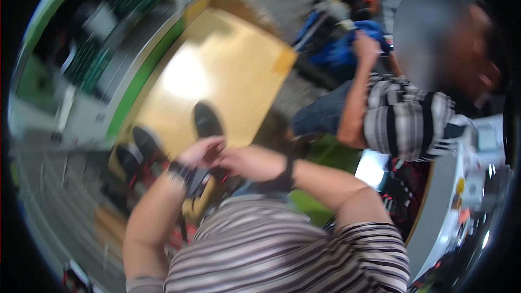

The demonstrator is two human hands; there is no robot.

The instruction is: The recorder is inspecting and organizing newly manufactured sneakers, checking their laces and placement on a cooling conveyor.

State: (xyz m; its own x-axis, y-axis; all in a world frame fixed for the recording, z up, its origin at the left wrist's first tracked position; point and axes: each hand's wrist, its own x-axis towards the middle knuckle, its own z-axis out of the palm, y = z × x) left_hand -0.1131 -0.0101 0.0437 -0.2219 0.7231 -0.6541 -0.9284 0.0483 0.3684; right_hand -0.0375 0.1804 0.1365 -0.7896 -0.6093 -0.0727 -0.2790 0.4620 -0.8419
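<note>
Floor: a tan board (217, 70) lies below, grey floor around it, a green-edged machine (125, 76) along its left side; the view is blurred.
Left hand (199, 151): raised before the chest, fingers curled, touching the right hand; its wrist carries a dark strap (187, 176).
Right hand (252, 163): fingers at that strap; whether either grip is clenched on it, I cannot tell.
Shoes (206, 119): dark, on the board's near edge.
Room: a person in a striped shirt (407, 125) stands close at right.
</note>
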